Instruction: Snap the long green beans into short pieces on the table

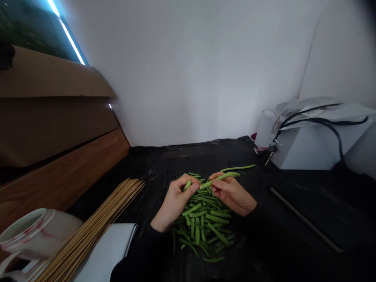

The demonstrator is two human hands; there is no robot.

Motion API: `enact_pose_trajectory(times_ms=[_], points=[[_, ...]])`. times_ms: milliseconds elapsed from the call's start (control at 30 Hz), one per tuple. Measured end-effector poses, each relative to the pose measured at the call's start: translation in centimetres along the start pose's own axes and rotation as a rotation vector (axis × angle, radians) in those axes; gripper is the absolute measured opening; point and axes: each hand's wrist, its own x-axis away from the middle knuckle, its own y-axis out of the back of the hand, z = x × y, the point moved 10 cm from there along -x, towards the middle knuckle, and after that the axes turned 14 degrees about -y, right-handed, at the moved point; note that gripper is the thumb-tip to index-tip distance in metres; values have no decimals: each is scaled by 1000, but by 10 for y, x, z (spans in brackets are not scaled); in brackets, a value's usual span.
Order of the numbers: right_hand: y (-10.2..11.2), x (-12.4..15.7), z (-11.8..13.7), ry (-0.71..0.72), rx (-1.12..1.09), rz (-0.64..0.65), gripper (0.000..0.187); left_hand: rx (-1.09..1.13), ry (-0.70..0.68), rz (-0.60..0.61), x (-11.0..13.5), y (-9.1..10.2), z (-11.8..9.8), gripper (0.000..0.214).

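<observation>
A pile of short cut green bean pieces (205, 225) lies on a black plastic sheet (293, 219). Over the far end of the pile, my left hand (176, 199) pinches a short bean piece (187, 185) between thumb and fingers. My right hand (232, 194) grips a longer green bean (223, 177) whose near end points at the left hand's fingertips. The two hands sit close together, almost touching. One whole long bean (237, 168) lies alone on the sheet just behind the right hand.
A bundle of bamboo skewers (96, 227) slants along the left, over white paper (108, 246). A white cup (26, 231) stands at lower left beside wooden panels (58, 172). A white box with black cords (311, 133) is at right, with a thin rod (305, 219) before it.
</observation>
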Motion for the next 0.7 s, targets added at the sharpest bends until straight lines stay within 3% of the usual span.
enact_pose_trajectory(times_ms=[167,267,500,633,700], points=[[2,0,0,-8,-42,-36,32,-222,-188,230,3,-26,-21,16],[-5,0,-1,-10,32,7,24,-331,-234,248,7,-33,-24,15],[-18,1,-15,-61,253,83,24,-450,-267,-62,3,2,-25,14],[-13,-1,-14,-42,263,45,26,-377,-142,-340,6,41,-13,13],[-7,-2,-10,-18,235,11,25,-211,-51,-350,7,46,-5,15]])
